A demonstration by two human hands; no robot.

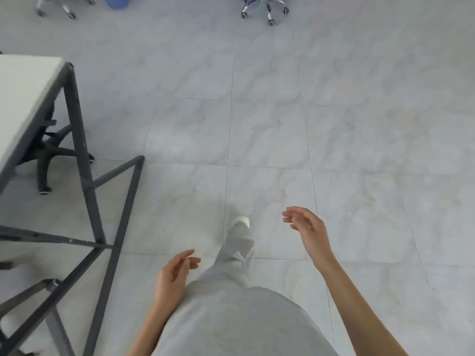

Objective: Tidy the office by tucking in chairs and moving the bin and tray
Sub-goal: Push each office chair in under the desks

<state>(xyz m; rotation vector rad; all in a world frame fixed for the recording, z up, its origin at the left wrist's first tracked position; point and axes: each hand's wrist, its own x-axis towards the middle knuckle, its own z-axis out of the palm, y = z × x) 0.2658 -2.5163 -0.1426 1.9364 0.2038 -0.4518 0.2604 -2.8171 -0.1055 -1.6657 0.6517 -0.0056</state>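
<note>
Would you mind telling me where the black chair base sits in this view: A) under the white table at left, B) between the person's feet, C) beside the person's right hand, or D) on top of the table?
A: the black chair base lies beneath the white table at left, behind its dark leg.

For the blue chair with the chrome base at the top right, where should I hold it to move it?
Only the chrome star base and its castors show; the seat and backrest are cut off. Since it stands on castors, it should probably roll. Both hands are free, so approach from the front and likely push at the backrest.
</note>
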